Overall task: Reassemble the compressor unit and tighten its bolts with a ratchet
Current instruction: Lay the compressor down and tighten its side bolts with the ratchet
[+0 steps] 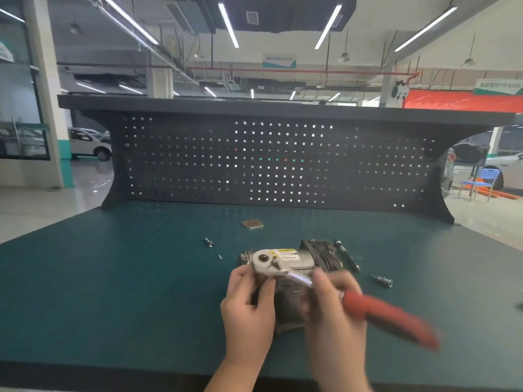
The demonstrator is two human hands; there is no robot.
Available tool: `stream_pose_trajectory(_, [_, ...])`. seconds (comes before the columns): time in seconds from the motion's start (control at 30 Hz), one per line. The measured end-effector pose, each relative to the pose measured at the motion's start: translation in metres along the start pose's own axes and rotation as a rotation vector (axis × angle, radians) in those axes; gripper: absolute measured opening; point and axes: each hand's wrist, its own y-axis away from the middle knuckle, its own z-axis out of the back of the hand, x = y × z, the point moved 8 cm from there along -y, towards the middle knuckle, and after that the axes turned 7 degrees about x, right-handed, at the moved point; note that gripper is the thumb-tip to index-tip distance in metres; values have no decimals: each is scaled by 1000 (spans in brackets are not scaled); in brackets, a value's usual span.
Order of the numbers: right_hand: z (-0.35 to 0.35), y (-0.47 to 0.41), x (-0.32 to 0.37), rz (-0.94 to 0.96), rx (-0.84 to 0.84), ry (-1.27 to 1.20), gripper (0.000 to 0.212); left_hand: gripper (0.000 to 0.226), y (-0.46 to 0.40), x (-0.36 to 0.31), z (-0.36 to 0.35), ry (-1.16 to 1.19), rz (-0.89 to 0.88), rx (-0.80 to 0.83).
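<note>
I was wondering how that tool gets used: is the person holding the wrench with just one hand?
No: the left hand steadies the head of the wrench while the right hand grips its shaft near the red handle.

label (288, 254) on compressor (297, 258) | we read only "Do NOT touch" | hanging signs (279, 61) | we find them illegible

The compressor (294, 267) lies on the bench (113, 292), ratchet (311, 281) over it, bolts (209, 242) to its left.
</note>
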Motion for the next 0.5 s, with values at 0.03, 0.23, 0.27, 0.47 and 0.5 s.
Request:
stream_pose_trajectory(0.03, [-1,12,2,90,-90,155,23,33,0,3,-1,12,25,8])
stream_pose_trajectory(0.23, [-34,21,-9,-59,79,338,70,42,2,14,0,31,78,50])
stream_pose_trajectory(0.27, [-26,19,7,75,11,356,50,38,1,14,1,40,82,38])
stream_pose_trajectory(0.47, [14,-31,-4,-251,51,-357,15,16,-1,1,3,-36,-30,16])
stream_pose_trajectory(0.5, [17,-32,-4,-251,33,-368,15,18,0,1,2,-43,-38,14])
